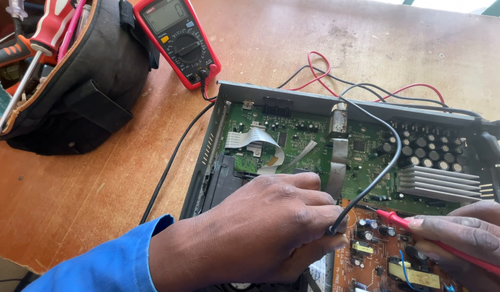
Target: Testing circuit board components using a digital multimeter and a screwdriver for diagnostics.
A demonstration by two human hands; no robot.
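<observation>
The wooden surface (71,184) carries all items. An opened grey metal chassis (206,157) lies at centre right, exposing a green circuit board (309,140) with a white ribbon cable (255,138), a finned heat sink (439,184) and a cluster of capacitors (428,143). An orange-brown power board (368,254) sits at the chassis's near edge. A dark tool bag (93,81) stands at upper left, unzipped, with screwdriver handles (52,27) protruding. A red multimeter (177,38) lies just beside the bag, its black lead (169,162) and red lead (320,67) trailing across the surface and over the chassis.

The left hand (260,227), in a blue sleeve (98,265), is closed on the black probe (336,224) over the boards; its tip is hidden. The right hand (466,232) pinches the red probe (393,217), tip pointing at the orange-brown board among small capacitors; contact cannot be confirmed.
</observation>
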